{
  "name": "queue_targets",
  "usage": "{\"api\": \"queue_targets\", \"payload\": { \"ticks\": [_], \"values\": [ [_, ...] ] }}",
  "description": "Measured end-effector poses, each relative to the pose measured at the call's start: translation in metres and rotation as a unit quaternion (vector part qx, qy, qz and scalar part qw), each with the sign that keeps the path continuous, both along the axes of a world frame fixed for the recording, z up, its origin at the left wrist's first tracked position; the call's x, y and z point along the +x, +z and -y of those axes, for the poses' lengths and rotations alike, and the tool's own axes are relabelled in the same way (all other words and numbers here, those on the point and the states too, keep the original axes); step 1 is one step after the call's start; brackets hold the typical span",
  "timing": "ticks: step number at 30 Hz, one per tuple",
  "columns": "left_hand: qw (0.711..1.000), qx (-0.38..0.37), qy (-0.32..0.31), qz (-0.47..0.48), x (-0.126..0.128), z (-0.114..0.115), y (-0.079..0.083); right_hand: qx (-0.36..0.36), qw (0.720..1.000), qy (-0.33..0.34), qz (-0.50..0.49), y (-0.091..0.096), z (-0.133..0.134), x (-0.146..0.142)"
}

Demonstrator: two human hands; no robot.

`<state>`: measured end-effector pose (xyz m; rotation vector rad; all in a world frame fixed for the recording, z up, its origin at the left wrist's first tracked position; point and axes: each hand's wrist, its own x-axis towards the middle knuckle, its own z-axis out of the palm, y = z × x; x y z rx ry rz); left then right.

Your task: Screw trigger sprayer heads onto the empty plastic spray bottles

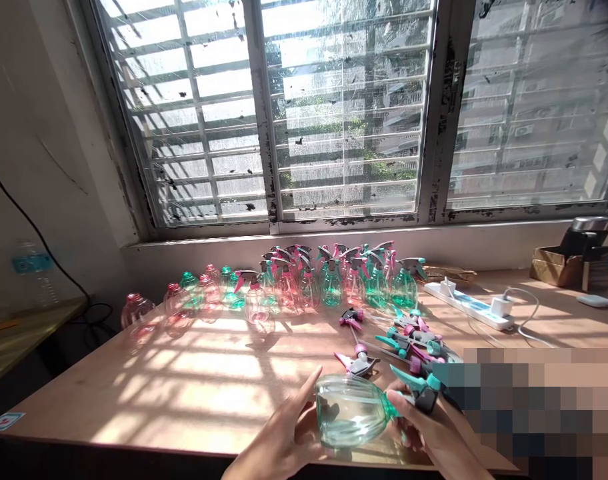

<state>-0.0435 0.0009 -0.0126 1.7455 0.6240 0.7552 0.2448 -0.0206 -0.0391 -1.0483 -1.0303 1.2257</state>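
Observation:
A clear green spray bottle [353,415] lies on its side in the air above the table's front edge, base to the left. My left hand [290,427] is cupped around the base, thumb along the upper side. At the neck, my right hand [427,427] has its fingers closed around the collar. A teal and black trigger head [420,388] sits at that neck; my fingers partly hide the joint. Just beyond lie several loose trigger heads, among them a pink and grey one [359,361] and a teal one [397,341].
Bottles with trigger heads [331,287] stand grouped along the window side. Open-necked pink [138,313] and green bottles [190,290] stand to their left. A white power strip [469,307] with chargers and a cardboard box [554,265] are at the right. Another person's blurred shape is at lower right.

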Motion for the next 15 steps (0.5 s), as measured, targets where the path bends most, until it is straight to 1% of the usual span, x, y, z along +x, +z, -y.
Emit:
{"api": "queue_targets", "payload": {
  "ticks": [3,5,7,10,15],
  "values": [
    [0.997,0.025,0.039,-0.056,0.002,0.002,0.007,-0.005,1.000,-0.004,0.000,-0.001,0.000,0.000],
    [0.990,0.045,0.073,-0.108,0.002,0.004,0.012,-0.006,1.000,-0.005,-0.001,-0.003,-0.001,0.001],
    [0.985,0.056,0.091,-0.138,0.001,0.005,0.015,-0.006,1.000,-0.006,0.001,-0.004,-0.001,0.002],
    [0.987,0.062,0.083,-0.126,-0.002,0.004,0.013,-0.006,1.000,-0.008,0.009,-0.003,-0.001,0.002],
    [0.998,0.038,0.034,-0.046,-0.004,-0.001,-0.001,-0.014,0.999,-0.011,0.029,0.000,-0.001,0.000]
  ]
}}
